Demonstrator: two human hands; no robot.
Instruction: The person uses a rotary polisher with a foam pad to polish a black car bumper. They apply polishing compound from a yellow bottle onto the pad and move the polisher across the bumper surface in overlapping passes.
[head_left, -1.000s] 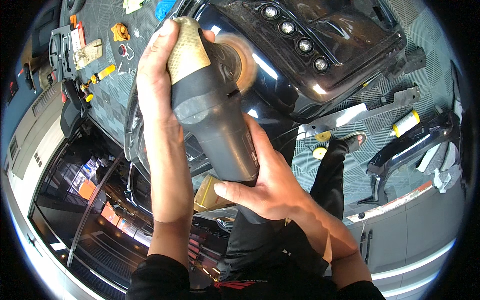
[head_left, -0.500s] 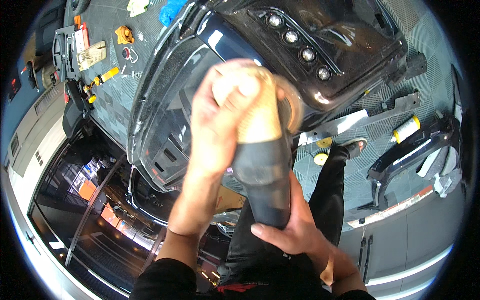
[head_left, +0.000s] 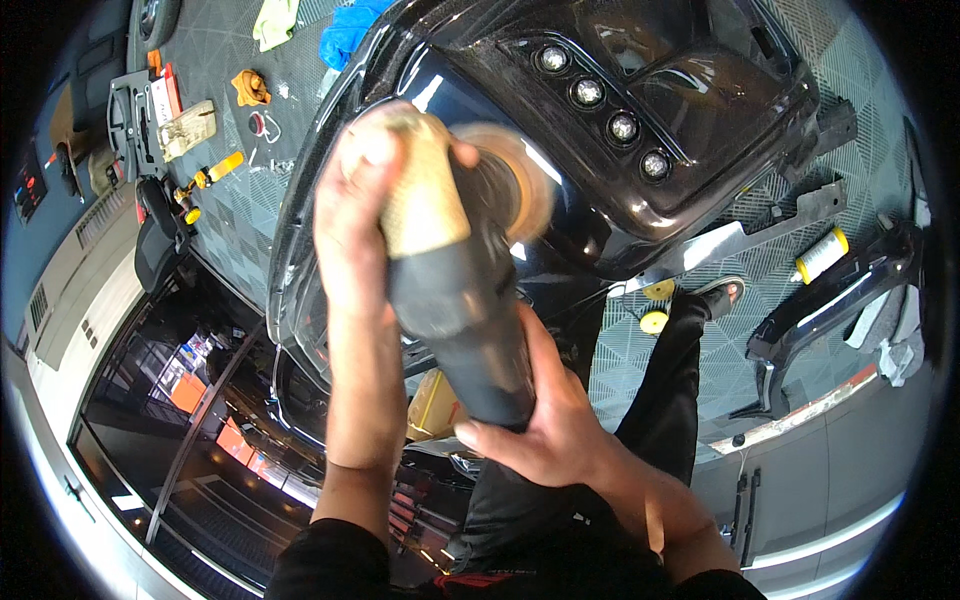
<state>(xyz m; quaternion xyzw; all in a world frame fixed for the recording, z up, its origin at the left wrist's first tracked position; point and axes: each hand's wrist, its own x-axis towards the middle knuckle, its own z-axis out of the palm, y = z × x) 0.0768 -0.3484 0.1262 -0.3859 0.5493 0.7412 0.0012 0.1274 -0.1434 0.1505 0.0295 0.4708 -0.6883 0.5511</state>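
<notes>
A power polisher (head_left: 455, 290) with a tan head cover and a black body slants across the middle of the view. My left hand (head_left: 352, 215) is closed around its tan head. Farther back, my right hand (head_left: 555, 425) grips the black rear end from the right side. The polisher's round pad (head_left: 530, 190) is smeared by motion. It lies over the glossy dark car bumper (head_left: 590, 225); whether it touches is hard to tell. Several round clear lamps (head_left: 588, 92) sit in a slanted row on the bumper.
A strip-shaped trim piece (head_left: 700, 250) and yellow pads (head_left: 653, 322) lie on the tiled floor. To the right are a yellow-and-white bottle (head_left: 822, 256), another dark car part (head_left: 830, 320) and grey cloths (head_left: 890, 340). A yellow-black tool (head_left: 208, 182) and blue cloth (head_left: 350, 32) lie to the left.
Both hands have carried the polisher to the left, its head tilting farther left. More of the round pad shows now, over the bumper's glossy upper part.
</notes>
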